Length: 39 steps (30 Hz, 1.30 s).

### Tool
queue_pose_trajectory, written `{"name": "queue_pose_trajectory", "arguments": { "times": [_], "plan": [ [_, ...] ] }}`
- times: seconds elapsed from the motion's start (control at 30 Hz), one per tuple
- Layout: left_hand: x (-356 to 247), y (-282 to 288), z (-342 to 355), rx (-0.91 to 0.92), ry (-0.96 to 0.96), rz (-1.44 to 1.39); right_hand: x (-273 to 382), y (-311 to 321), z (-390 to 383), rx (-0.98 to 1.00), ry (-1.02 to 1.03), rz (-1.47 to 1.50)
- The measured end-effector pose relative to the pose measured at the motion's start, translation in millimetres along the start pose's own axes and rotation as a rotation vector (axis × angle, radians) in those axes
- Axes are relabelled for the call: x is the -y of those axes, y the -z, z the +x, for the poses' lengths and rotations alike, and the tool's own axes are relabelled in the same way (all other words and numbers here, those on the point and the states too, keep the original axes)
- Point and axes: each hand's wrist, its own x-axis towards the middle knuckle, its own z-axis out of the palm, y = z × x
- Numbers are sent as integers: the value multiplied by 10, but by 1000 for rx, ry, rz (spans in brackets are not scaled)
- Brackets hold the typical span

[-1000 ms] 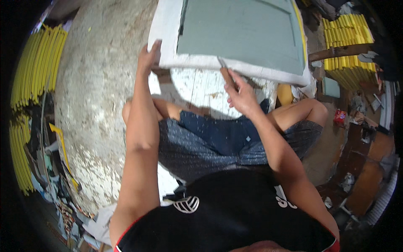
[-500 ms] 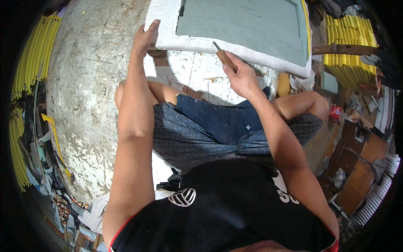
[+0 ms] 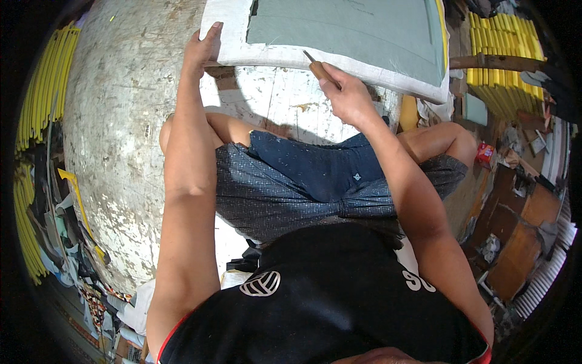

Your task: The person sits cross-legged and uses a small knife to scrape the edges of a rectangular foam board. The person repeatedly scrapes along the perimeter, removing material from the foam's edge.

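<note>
A flat rectangular panel (image 3: pixel 339 27) extends past the top of the picture. White cloth (image 3: pixel 231 51) is folded over its near and side edges, around a grey-green middle. My left hand (image 3: pixel 202 51) grips the panel's near left corner, thumb on top and the other fingers partly hidden. My right hand (image 3: pixel 351 97) is closed round the wooden handle of a slim metal-tipped tool (image 3: pixel 319 70). The tool's tip points up and left, over the white cloth by the near edge. Whether the tip touches the cloth, I cannot tell.
I sit cross-legged on a worn, paint-flecked board (image 3: pixel 115 121). Yellow slats (image 3: pixel 42 91) line the left, and a stack of yellow pieces (image 3: pixel 506 54) stands at the far right. A yellow-framed tool (image 3: pixel 79 197) lies at the left edge. Scraps and brown boards (image 3: pixel 512 261) clutter the right.
The panel and my left hand have shifted slightly left and away from me. My right hand has also moved a little farther away with the tool, keeping its grip.
</note>
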Motion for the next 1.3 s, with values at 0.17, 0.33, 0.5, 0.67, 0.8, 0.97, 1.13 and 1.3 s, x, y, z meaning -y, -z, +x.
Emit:
{"name": "queue_pose_trajectory", "arguments": {
  "times": [0.17,0.33,0.5,0.67,0.8,0.97,1.13,1.3],
  "plan": [
    [-32,-41,-23,27,-2,1,92,28,58,74,-75,-14],
    [-18,-40,-19,-63,-16,115,89,-126,18,-68,192,-287],
    [25,-93,51,22,-85,51,-204,-250,-12,-160,239,-220],
    [-21,-27,12,-12,-32,59,-214,-231,-102,-102,204,-484],
    [88,13,53,23,-91,55,-377,-265,-19,-156,235,-292],
    [160,137,39,-5,-33,88,-207,-296,-36,-97,194,-381],
    [-109,-65,-76,-4,-49,60,-412,-271,66,-315,381,-633],
    [-17,-9,5,17,-75,2,-221,-210,-127,-108,110,-368]
  ]
}}
